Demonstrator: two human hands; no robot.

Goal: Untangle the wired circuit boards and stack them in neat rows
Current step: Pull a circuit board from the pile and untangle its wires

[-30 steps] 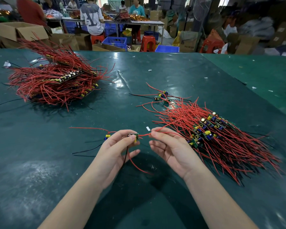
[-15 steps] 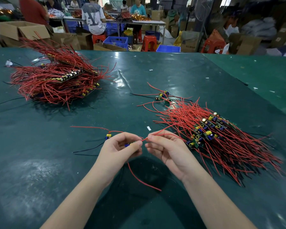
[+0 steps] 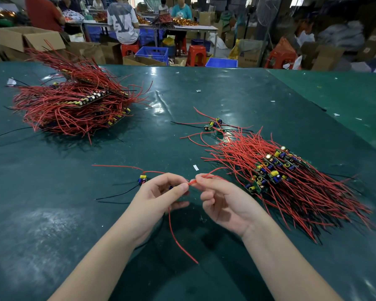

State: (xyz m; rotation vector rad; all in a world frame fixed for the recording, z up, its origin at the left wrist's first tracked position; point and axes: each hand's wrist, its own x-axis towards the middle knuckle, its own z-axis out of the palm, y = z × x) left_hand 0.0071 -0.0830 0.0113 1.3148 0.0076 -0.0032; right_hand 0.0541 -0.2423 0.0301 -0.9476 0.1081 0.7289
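Fingers [image 3: 199, 181] of right hand [image 3: 224, 203] pinch red wire [image 3: 206, 176].

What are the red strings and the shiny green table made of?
The red strings look like thin wires in smooth plastic or rubbery coating: they bend in soft curves and hold their shape. The table top seems covered by a dark green, glossy sheet, probably vinyl or rubber, since it reflects the lights and shows creases.

An electronics assembly workshop: green bench [image 3: 204, 101] heaped with wired circuit boards [image 3: 269, 168], cardboard boxes [image 3: 28, 38], blue crates [image 3: 154, 53], seated workers [image 3: 123, 22] at upper left.
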